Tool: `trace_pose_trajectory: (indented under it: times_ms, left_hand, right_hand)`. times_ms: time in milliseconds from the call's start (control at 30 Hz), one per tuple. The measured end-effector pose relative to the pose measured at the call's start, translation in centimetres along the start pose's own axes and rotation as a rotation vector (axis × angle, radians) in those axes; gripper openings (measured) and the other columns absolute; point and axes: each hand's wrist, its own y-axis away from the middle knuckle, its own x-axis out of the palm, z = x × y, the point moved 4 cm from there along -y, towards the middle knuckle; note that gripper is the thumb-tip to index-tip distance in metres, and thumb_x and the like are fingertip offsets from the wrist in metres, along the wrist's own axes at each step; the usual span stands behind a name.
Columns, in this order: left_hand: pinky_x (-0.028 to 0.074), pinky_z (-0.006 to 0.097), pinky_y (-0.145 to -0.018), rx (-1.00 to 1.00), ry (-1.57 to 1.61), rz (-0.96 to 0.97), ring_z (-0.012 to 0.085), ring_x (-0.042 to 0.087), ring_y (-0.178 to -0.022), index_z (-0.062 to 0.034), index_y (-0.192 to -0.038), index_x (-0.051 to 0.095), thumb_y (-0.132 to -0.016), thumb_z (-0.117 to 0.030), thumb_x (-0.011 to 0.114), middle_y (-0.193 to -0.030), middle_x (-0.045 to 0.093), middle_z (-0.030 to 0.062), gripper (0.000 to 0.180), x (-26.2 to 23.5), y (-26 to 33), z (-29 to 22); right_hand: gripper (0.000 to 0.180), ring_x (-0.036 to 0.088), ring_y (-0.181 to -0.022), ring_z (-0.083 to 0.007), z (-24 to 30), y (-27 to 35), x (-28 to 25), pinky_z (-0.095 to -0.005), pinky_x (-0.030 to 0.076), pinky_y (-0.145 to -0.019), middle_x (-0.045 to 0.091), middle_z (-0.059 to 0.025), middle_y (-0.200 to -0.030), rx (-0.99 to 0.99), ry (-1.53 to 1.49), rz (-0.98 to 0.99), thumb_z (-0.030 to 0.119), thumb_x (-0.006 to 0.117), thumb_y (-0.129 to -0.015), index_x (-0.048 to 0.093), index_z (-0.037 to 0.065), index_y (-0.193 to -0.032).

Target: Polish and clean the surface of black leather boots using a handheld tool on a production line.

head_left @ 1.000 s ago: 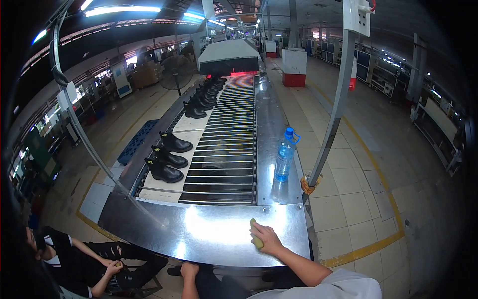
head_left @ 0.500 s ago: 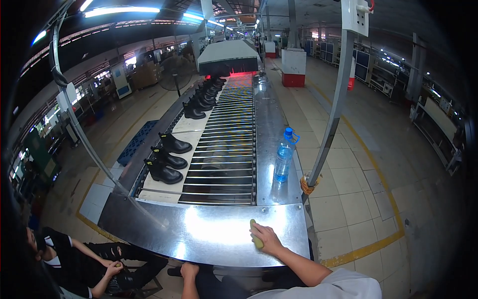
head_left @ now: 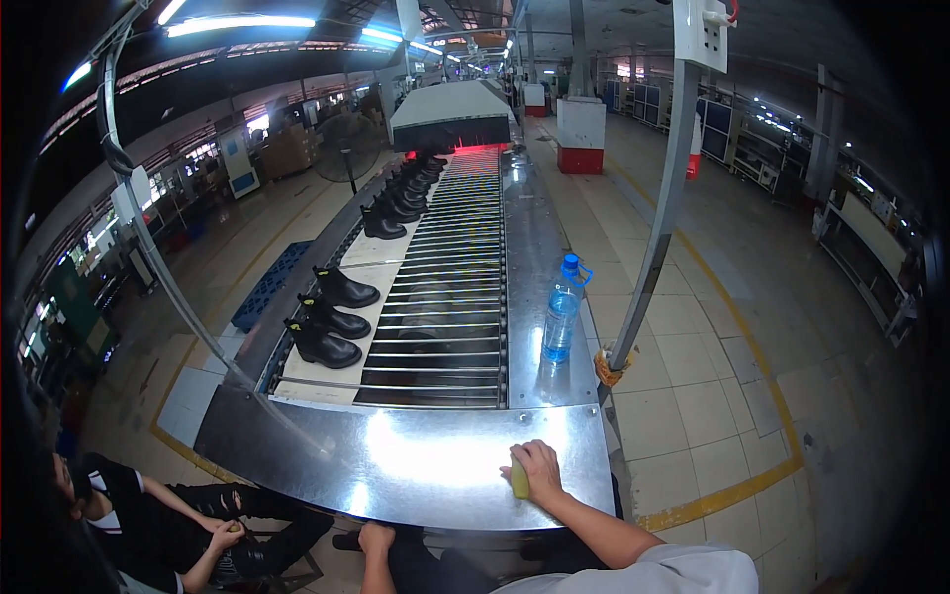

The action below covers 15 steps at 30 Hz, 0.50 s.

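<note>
On the shiny metal end plate (head_left: 297, 436) of a roller conveyor, my right hand (head_left: 538, 469) is closed around an oblong yellow-green object (head_left: 520, 479). Its exact kind does not show. My left hand (head_left: 376, 539) is low, by the plate's near edge, with fingers curled; what it holds, if anything, is hidden. A dark rounded thing (head_left: 346, 542) lies just left of it. Farther up, black ankle boots (head_left: 328, 346) stand along the conveyor's left side on pale boards (head_left: 312, 389). A clear bottle (head_left: 560, 322) with a blue cap stands upright beyond my right hand.
Metal rollers (head_left: 435, 337) run away to a hooded machine (head_left: 451, 107) glowing red at its mouth. Posts rise on the right (head_left: 658, 238) and left (head_left: 163, 252). A seated person (head_left: 188, 520) is at lower left, hands together. A blue pallet (head_left: 272, 285) lies beside the conveyor.
My right hand has turned more upright, its fingers now reaching over the yellow-green object, which has shifted slightly toward me. My left hand and the boots stay in place.
</note>
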Motion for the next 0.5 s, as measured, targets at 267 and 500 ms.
trace_pose_trajectory:
  times_ms: [267,500]
  left_hand:
    - [0.055,0.048,-0.096,0.002,0.012,-0.055,0.042,0.07,-0.107,-0.0019,-0.102,0.078,-0.08,-0.024,0.07,-0.11,0.074,0.0248,0.032,-0.1,0.0,0.1]
    - [0.056,0.048,-0.096,-0.006,0.0,-0.041,0.042,0.071,-0.107,-0.0013,-0.101,0.079,-0.08,-0.025,0.071,-0.11,0.073,0.0256,0.033,-0.1,-0.1,0.1]
  right_hand:
    - [0.045,0.059,-0.118,-0.0367,-1.5,0.1,2.0,-0.0477,0.043,-0.103,0.068,-0.0109,-0.114,-0.098,-0.098,-0.002,0.034,0.081,-0.084,0.067,0.008,-0.118]
    - [0.031,0.06,-0.121,-0.0352,-2.5,0.2,2.2,-0.0488,0.043,-0.105,0.07,-0.0101,-0.114,-0.024,-0.044,-0.067,0.027,0.08,-0.086,0.071,0.005,-0.106]
